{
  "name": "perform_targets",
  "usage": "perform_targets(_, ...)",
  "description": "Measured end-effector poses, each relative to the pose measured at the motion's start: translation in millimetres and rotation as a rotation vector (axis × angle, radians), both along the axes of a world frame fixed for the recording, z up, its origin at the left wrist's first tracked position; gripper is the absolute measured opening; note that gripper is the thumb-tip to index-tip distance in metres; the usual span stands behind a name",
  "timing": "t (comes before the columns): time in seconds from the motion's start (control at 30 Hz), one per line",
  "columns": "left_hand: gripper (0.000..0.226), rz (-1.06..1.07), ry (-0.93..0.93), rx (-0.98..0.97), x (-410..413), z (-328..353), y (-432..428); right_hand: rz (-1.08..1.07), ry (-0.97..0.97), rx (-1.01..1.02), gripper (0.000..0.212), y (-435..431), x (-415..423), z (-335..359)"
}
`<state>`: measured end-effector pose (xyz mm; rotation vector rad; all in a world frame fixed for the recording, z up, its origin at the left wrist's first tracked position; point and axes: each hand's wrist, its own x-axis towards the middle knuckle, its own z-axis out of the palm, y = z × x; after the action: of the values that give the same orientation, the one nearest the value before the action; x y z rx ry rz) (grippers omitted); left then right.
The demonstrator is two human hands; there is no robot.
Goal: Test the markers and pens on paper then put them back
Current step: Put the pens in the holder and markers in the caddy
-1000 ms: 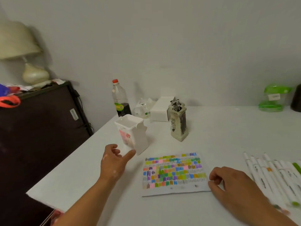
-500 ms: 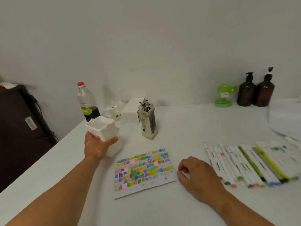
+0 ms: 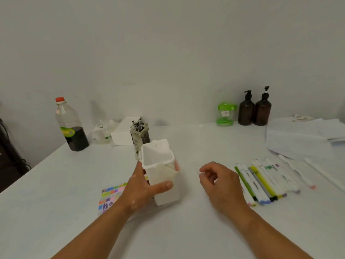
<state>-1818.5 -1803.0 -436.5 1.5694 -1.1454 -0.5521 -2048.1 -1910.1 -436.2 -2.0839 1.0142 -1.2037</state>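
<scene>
My left hand (image 3: 139, 191) grips an empty white plastic container (image 3: 160, 172) by its side, thumb across the front. The container tilts a little and covers the right part of the colour-swatch paper (image 3: 112, 195). A row of several markers (image 3: 265, 182) lies on the white table (image 3: 56, 212) to the right. My right hand (image 3: 220, 184) hovers over the left end of that row with its fingers loosely curled. A white marker tip (image 3: 197, 168) shows just beside its fingertips. The markers under the palm are hidden.
A pen holder (image 3: 140, 135) with dark pens stands behind the container. Along the back are a red-capped bottle (image 3: 70, 126), a white box (image 3: 124, 133), a green jar (image 3: 225, 114) and two brown pump bottles (image 3: 254, 109). A stack of white paper (image 3: 302, 137) lies at far right.
My left hand took hold of the white container and brought it right, over the paper. My right hand moved from the paper's edge onto the left end of the marker row. The view panned right.
</scene>
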Motion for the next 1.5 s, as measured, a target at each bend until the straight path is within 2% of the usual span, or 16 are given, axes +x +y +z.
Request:
perform_targets(0.1, 0.1, -0.037, -0.014, -0.001, -18, -8, -17, -0.103, 0.17, 0.086, 0.012, -24, -29, 15)
perform_targets(0.23, 0.1, -0.052, -0.011, 0.003, -23, -15, -30, -0.139, 0.541, 0.132, 0.039, -39, -43, 16)
perform_targets(0.4, 0.116, -0.051, -0.012, 0.019, -15, -22, -38, -0.139, 0.798, 0.126, 0.066, -36, -15, 4)
perform_targets(0.47, 0.118, -0.049, -0.015, 0.026, -13, -25, -39, -0.176, 0.875, 0.104, 0.08, -35, -2, 3)
perform_targets(0.53, 0.116, -0.044, -0.008, 0.022, -12, -28, -41, -0.171, 0.9, 0.118, 0.085, -35, 9, 5)
perform_targets(0.67, 0.115, -0.032, -0.007, 0.005, -10, -32, -42, -0.105, 0.926, 0.238, 0.067, -34, 30, 14)
perform_targets(0.8, 0.113, -0.029, -0.001, -0.015, -7, -35, -43, -0.086, 0.955, 0.22, 0.043, -32, 45, 13)
perform_targets(0.93, 0.114, -0.03, 0.007, -0.012, -7, -34, -43, -0.018, 0.846, 0.264, 0.014, -34, 45, 14)
perform_targets(1.03, 0.114, -0.023, 0.019, -0.008, -9, -32, -41, -0.009, 0.856, 0.203, 0.018, -39, 37, 15)
perform_targets(1.17, 0.117, -0.026, 0.027, -0.017, -15, -26, -37, -0.077, 0.839, 0.302, 0.02, -45, 33, 17)
perform_targets(1.23, 0.117, -0.033, 0.039, -0.024, -18, -24, -34, -0.047, 0.788, 0.413, 0.018, -49, 26, 26)
perform_targets(1.27, 0.116, -0.038, 0.046, -0.025, -19, -24, -33, -0.012, 0.691, 0.513, 0.015, -51, 20, 34)
perform_targets(1.37, 0.115, -0.047, 0.058, -0.018, -22, -23, -29, 0.192, 0.164, 0.846, 0.018, -55, 7, 71)
perform_targets(1.5, 0.115, -0.066, 0.058, 0.0, -25, -20, -29, 0.403, -0.554, 0.84, 0.016, -50, 18, 134)
